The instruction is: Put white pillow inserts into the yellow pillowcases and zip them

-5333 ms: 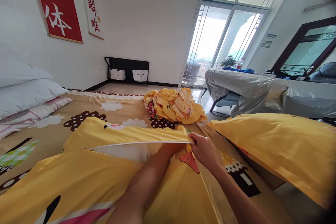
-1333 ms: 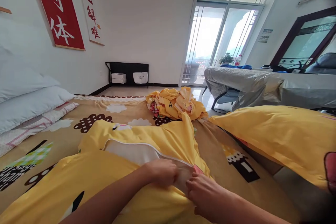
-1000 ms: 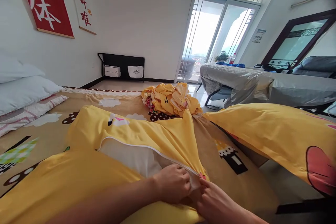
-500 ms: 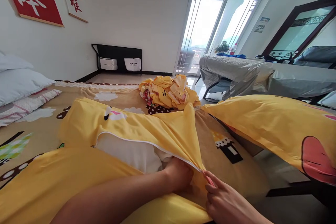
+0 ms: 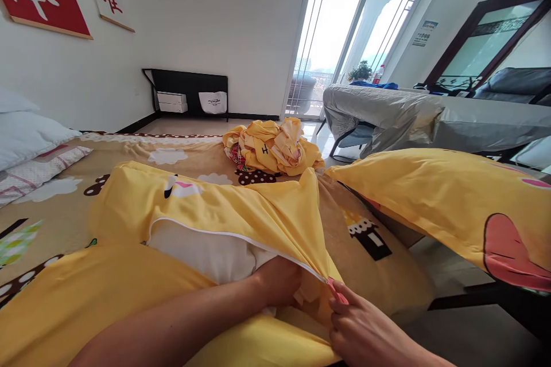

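A yellow pillowcase (image 5: 262, 206) lies across the bed, its long white-edged zipper opening gaping. Inside the opening shows a white pillow (image 5: 196, 249). My left hand (image 5: 279, 281) reaches into the opening beside the pillow's right end, its fingers hidden by the cloth. At the right end of the opening, my right hand (image 5: 355, 312) is closed, pinching the pillowcase's edge at the corner, with a small pink piece showing between thumb and fingers. The pillowcase's lower side (image 5: 99, 292) spreads towards me under my left forearm.
A crumpled heap of yellow fabric (image 5: 273, 146) sits at the bed's far edge. Another yellow pillow (image 5: 434, 200) with pink-red patches is at the right. White pillows (image 5: 32, 137) lie at the left. Beyond the patterned bedspread (image 5: 365, 275) stands a plastic-covered table (image 5: 387, 112).
My left hand has shifted slightly left inside the opening, widening the gap to my right hand. My right hand keeps its pinch on the pillowcase's corner. The whole view has shifted slightly.
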A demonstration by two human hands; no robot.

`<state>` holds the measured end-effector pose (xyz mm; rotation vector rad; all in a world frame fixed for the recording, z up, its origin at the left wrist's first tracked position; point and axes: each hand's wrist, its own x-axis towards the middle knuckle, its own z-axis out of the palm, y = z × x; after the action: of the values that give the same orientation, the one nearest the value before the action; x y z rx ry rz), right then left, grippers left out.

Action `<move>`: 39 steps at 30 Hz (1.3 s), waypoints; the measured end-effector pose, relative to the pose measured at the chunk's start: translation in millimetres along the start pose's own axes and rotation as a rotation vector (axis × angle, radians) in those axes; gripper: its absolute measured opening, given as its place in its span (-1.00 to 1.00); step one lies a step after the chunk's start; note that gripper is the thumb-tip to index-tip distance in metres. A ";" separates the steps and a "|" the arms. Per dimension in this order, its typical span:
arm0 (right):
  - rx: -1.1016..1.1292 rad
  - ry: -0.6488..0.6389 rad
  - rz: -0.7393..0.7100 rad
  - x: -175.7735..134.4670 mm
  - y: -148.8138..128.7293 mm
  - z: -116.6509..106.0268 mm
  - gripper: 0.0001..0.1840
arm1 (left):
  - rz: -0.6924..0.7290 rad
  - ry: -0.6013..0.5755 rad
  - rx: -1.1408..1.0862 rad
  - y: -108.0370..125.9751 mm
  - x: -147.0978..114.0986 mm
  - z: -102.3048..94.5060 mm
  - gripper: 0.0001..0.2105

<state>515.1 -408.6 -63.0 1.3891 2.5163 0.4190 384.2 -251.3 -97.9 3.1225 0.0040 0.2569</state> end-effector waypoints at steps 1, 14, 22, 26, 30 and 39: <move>0.014 -0.025 -0.002 0.6 0.5 -1.9 -0.77 | 0.048 -0.018 0.040 -0.3 -3.0 0.7 -0.76; 0.154 -0.265 0.010 8.6 11.7 -44.3 -0.91 | -0.320 0.107 -0.370 5.6 -14.0 -42.8 -0.77; 0.258 -0.275 0.073 6.4 18.7 -50.5 -0.90 | -0.275 0.004 -0.323 -4.2 -15.3 -53.8 -0.36; 0.283 -0.196 0.076 4.2 18.0 -37.7 -0.91 | 0.045 0.117 0.051 -1.1 -19.4 -47.0 -0.57; 0.287 -0.181 0.084 2.3 17.3 -27.1 -0.92 | 0.455 0.216 0.283 7.5 -18.9 -38.6 -0.76; 0.136 -0.297 0.045 9.5 14.5 -45.9 -0.87 | 0.056 0.062 0.095 -4.9 -13.2 -33.9 -0.89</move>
<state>505.9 -399.3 -15.7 1.4389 2.3096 0.0429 365.7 -246.2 -66.6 3.2108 -0.0726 0.3642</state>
